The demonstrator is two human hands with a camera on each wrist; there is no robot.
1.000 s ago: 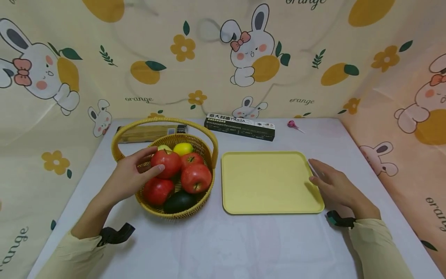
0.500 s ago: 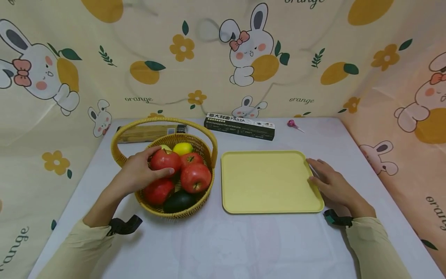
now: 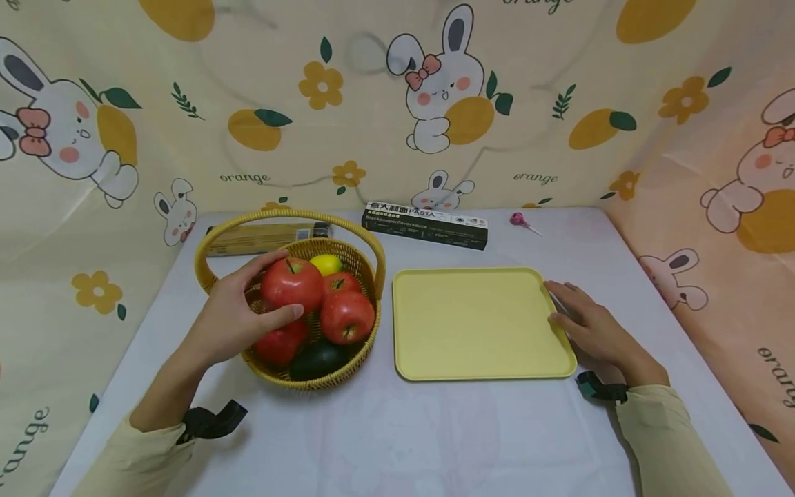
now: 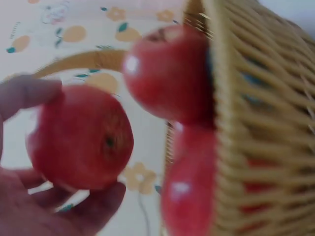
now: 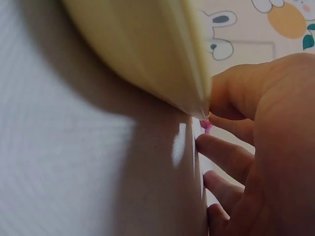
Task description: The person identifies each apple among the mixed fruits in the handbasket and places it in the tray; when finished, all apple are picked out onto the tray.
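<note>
My left hand (image 3: pixel 232 314) grips a red apple (image 3: pixel 292 283) between thumb and fingers, above the wicker basket (image 3: pixel 344 376). In the left wrist view, this apple (image 4: pixel 83 137) hangs apart from the other fruit. Still inside the basket are several red apples (image 3: pixel 348 317), a yellow lemon (image 3: pixel 326 264) and a dark green fruit like an avocado (image 3: pixel 319 360). Beside the right edge of a yellow tray (image 3: pixel 475 324), my right hand (image 3: pixel 593 331) rests with relaxed fingers. Its thumb lies at the tray's rim, and its fingertips rest on the table, as the right wrist view shows.
A black pasta box (image 3: pixel 425 228) lies at the back of the white-covered table (image 3: pixel 435 442). Behind the basket's arched handle (image 3: pixel 286 215) is a pack of noodles (image 3: pixel 261 238). A pink lollipop (image 3: pixel 518 219) lies at the back right. Printed cloth (image 3: pixel 373 103) walls the table's back and sides.
My left hand has closed round the top apple and raised it a little toward the left. A pale green fruit behind it is now hidden. The right hand has barely shifted.
</note>
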